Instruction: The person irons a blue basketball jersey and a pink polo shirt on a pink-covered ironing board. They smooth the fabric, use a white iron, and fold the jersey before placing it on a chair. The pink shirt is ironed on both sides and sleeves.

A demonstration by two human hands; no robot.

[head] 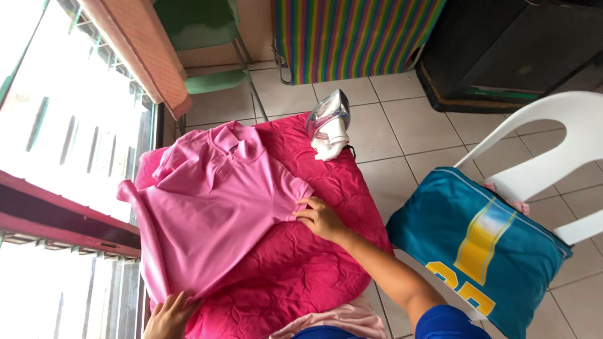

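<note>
The right hand (pixel 320 218) pinched the sleeve hem of the pink shirt (pixel 207 213); the left hand (pixel 168 316), fingers spread, pressed its bottom hem at the board's (pixel 301 276) near edge. The shirt lay lengthwise, collar far, left of the right hand. An iron (pixel 328 122) stood at the far corner.

An iron (pixel 328 114) is stood on end at the far right corner of the magenta quilted cover (pixel 301 263). A teal jersey (pixel 477 242) is draped over a white plastic chair (pixel 553 144) on the tiled floor (pixel 408 125). A striped cloth (pixel 352 34) and green chair (pixel 201 25) are seen beyond.
</note>
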